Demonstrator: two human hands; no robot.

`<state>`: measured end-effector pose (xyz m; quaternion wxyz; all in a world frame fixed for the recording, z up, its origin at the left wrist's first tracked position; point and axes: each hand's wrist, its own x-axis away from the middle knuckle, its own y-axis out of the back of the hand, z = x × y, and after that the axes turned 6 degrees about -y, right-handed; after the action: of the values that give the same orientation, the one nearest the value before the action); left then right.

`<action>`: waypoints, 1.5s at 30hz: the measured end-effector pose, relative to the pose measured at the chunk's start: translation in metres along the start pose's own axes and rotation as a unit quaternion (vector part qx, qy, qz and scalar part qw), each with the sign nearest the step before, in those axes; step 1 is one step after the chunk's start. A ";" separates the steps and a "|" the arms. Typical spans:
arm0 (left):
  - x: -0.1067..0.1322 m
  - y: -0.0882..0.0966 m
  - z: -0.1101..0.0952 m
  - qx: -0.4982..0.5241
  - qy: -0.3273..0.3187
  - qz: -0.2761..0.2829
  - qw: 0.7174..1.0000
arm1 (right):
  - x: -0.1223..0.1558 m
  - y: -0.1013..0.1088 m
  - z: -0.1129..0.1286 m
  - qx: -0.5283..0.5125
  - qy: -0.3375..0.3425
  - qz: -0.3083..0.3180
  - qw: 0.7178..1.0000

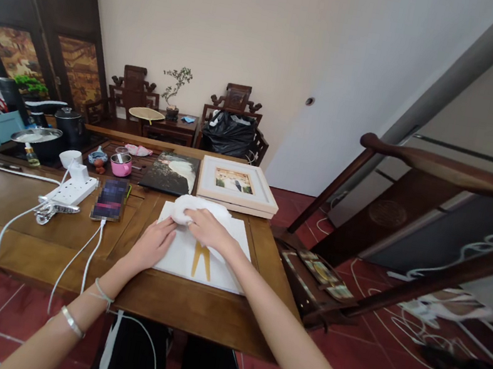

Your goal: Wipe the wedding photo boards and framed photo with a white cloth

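Note:
A white cloth (204,206), bunched up, lies across the far part of a flat white board (227,264) on the table. My right hand (206,227) grips the cloth with its fingers curled into it. Below that hand, a gold-brown two-legged shape (201,262) shows on the board; its upper part is hidden. My left hand (156,242) rests flat on the board's left edge, fingers stretched out, with the fingertips close to the cloth. Whether they touch it I cannot tell.
Behind the board are a framed photo (235,181) and a dark picture panel (171,172). To the left lie a phone (110,199) on its cable, a power strip (76,189) and a pink cup (121,165). A wooden chair (394,210) stands at the right.

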<state>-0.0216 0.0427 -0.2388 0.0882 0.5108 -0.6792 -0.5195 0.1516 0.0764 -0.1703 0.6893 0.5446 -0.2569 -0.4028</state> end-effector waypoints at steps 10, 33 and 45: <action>0.002 -0.002 0.003 -0.014 0.023 0.006 1.000 | -0.034 0.001 -0.006 -0.019 -0.007 0.009 1.000; 0.003 -0.004 0.006 -0.037 0.011 0.007 0.999 | 0.170 0.003 -0.026 0.010 -0.025 0.055 0.998; 0.001 -0.003 0.006 -0.022 0.011 0.001 1.000 | 0.063 0.006 -0.084 0.053 -0.051 -0.025 0.997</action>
<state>-0.0246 0.0458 -0.2441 0.1080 0.5139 -0.6671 -0.5285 0.2541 0.0700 -0.1931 0.6352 0.5656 -0.2988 -0.4329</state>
